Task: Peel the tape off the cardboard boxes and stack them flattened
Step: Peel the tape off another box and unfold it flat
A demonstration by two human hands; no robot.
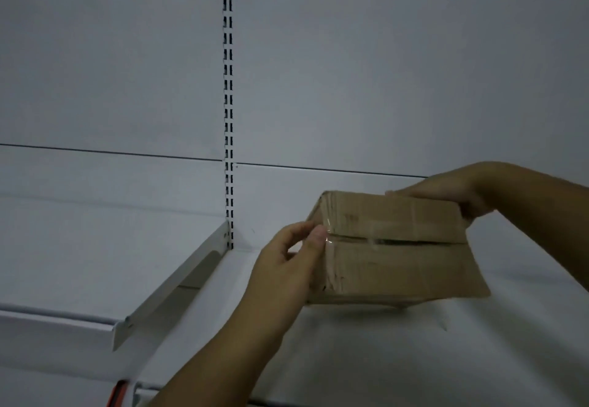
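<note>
Brown cardboard box (395, 247), lower right of view, held between both hands over the white shelf (350, 359). We cannot tell whether its underside touches the shelf; a shadow sits just below it. The box is tilted, with its flap side facing us. A dark seam runs left to right between the two closed flaps. Clear tape (329, 238) shines over the left end of that seam and wraps round the left edge, and more glossy tape shows along the seam.

The left hand (287, 263) is at the box's left end, its fingers curled. Thumb and forefinger pinch at the tape right by the seam corner, and the other fingers are tucked against the box side. The right hand (446, 193) comes in from the right. Its fingers lie over the far top edge and its thumb side is at the right corner, gripping the box. The fingertips are partly hidden behind the cardboard.

Behind is a white back panel (111, 72) with horizontal joints. A slotted upright (228, 104) runs down the middle. A white bracket (172, 288) slants from the upright towards us, along the edge of a second shelf (63, 247) on the left. A small orange object (116, 394) sits at the bottom edge, too cropped to identify.
</note>
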